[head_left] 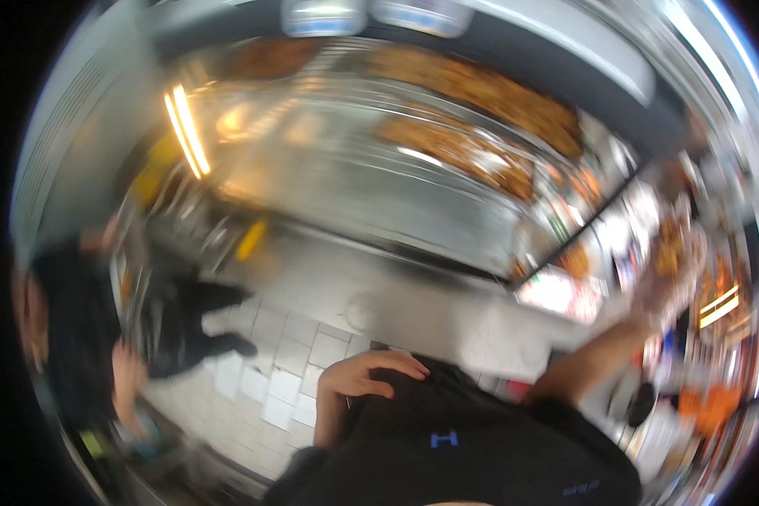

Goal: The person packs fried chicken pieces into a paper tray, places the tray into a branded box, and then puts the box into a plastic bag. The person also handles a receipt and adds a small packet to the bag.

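Observation:
My left hand (367, 375) rests on the front of my black top (489, 447), its fingers loosely apart. My right arm reaches out to the right, and my right hand (662, 282), which seems covered in clear plastic, grips some golden-brown food (670, 244), blurred and too small to name exactly. Left of it stands a glass-sided display case (430, 202) with trays of browned food (472, 93). A steel counter ledge (413, 312) runs along the case's near edge.
A co-worker in dark clothes (76, 320) stands at the left beside metal utensils and a yellow handle (251, 240). Pale square tiles (282, 388) cover the floor below the counter. Blurred orange items (704, 405) and lit shelves (717, 304) are at the far right.

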A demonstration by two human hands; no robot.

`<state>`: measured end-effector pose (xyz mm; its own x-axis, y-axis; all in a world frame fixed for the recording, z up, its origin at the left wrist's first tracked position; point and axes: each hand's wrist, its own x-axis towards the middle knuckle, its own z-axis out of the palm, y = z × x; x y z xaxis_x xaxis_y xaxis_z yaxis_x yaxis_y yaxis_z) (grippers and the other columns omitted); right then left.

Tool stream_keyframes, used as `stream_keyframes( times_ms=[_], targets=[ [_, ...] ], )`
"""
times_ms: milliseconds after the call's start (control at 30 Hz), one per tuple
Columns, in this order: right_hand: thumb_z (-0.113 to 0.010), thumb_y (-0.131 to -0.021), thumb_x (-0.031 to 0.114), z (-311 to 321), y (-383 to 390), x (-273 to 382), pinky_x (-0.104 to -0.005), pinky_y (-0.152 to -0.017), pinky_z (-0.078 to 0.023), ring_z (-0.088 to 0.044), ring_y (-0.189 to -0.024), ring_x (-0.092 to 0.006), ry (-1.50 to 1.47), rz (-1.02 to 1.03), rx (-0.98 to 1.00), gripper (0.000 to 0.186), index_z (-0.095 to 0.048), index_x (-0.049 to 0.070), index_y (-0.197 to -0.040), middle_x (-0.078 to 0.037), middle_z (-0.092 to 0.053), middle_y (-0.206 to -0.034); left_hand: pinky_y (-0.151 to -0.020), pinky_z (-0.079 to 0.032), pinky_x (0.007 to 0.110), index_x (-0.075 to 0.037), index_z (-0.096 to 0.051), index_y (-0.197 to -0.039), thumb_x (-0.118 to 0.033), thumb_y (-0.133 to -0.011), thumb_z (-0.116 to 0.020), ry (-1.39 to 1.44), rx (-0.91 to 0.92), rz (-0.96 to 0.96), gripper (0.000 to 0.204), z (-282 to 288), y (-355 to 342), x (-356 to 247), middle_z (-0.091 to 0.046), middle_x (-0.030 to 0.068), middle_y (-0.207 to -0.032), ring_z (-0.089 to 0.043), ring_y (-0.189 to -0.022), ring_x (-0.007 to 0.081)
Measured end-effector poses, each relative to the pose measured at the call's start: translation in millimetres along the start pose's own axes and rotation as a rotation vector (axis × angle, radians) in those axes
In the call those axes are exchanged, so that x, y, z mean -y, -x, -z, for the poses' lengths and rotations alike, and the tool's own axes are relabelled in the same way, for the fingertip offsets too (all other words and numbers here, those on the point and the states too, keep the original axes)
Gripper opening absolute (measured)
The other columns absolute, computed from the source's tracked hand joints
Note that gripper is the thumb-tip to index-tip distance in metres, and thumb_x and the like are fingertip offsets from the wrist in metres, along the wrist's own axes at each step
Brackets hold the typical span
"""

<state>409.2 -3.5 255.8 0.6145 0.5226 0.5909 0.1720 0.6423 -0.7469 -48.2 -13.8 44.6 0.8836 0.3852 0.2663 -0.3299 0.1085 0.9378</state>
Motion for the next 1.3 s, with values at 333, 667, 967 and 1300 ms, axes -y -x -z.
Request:
stream_keyframes(
  times_ms=[333,667,967,1300],
  targets=[
    [-0.067,-0.08,0.002,137,36,-171,-0.04,-0.081,-0.053,-0.065,-0.086,-0.0288,0.993,0.112,-0.286,0.013,-0.067,0.003,-0.092,-0.014,-0.066,-0.089,-0.112,-0.039,0.043,-0.004,-0.068,-0.13,-0.045,-0.084,-0.08,0.036,0.013,0.263,0.064,-10,-44,2,-0.063,0.0182,-0.137,-0.057,-0.131,0.0318],
    [-0.068,-0.092,0.026,186,13,-219,-0.0402,-0.094,-0.053,-0.07,-0.108,-0.0299,1.097,-0.402,0.102,0.028,-0.073,0.01,-0.115,-0.013,-0.074,-0.113,-0.111,-0.039,0.041,-0.002,-0.065,-0.133,-0.046,-0.082,-0.081,0.031,0.009,0.304,0.069,-27,-81,7,-0.063,0.0183,-0.137,-0.057,-0.131,0.0316],
    [-0.077,-0.087,0.024,207,1,-212,-0.0346,-0.094,-0.055,-0.071,-0.105,-0.0231,1.083,-0.34,0.228,0.043,-0.069,0.007,-0.125,-0.013,-0.074,-0.116,-0.112,-0.039,0.04,0.0,-0.063,-0.135,-0.045,-0.083,-0.081,0.035,0.0,0.312,0.071,-33,-104,11,-0.063,0.0173,-0.137,-0.058,-0.131,0.0301],
    [-0.079,-0.083,0.026,212,5,-189,-0.0367,-0.095,-0.054,-0.07,-0.108,-0.0262,0.933,-0.536,0.296,0.051,-0.068,0.005,-0.128,-0.017,-0.073,-0.117,-0.112,-0.04,0.04,0.0,-0.06,-0.138,-0.046,-0.084,-0.081,0.02,0.058,0.368,0.073,-32,-107,6,-0.062,0.0147,-0.14,-0.057,-0.131,0.0283]
  ],
)
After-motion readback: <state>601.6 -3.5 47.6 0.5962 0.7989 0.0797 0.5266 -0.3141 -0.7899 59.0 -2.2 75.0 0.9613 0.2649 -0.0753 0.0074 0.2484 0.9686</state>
